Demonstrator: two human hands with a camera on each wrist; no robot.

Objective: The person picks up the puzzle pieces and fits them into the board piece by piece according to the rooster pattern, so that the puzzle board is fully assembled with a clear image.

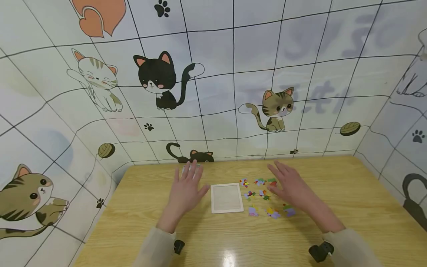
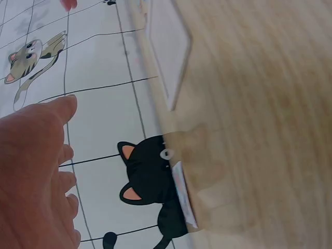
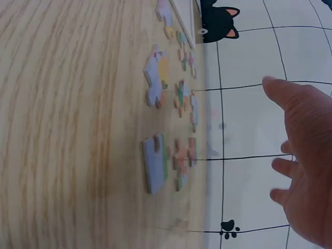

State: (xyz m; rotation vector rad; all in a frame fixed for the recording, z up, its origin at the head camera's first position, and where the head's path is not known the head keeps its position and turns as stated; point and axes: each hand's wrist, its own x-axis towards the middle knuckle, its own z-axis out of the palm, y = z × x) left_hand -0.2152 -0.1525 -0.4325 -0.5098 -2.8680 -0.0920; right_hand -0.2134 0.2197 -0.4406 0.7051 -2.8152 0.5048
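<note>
My left hand (image 1: pixel 185 193) hovers left of a white puzzle frame (image 1: pixel 227 184), fingers spread and holding nothing. To the right of the frame lie several colourful jigsaw pieces (image 1: pixel 252 211) in loose rows. Over the right side of these pieces is my right hand (image 1: pixel 291 184), its fingers extended and nothing in its grasp. In the right wrist view, a purple and green jigsaw piece (image 3: pixel 154 163) lies flat on the wood, apart from the right hand (image 3: pixel 311 155). The left wrist view catches the frame (image 2: pixel 168 46) beyond the left hand (image 2: pixel 33 171).
A wooden table (image 1: pixel 140 222) carries everything and meets a wall covering (image 1: pixel 217 92) printed with cats and grid lines. Behind the left fingertips, a flat pale item (image 2: pixel 184 194) lies at the table's back edge, mostly hidden in the head view.
</note>
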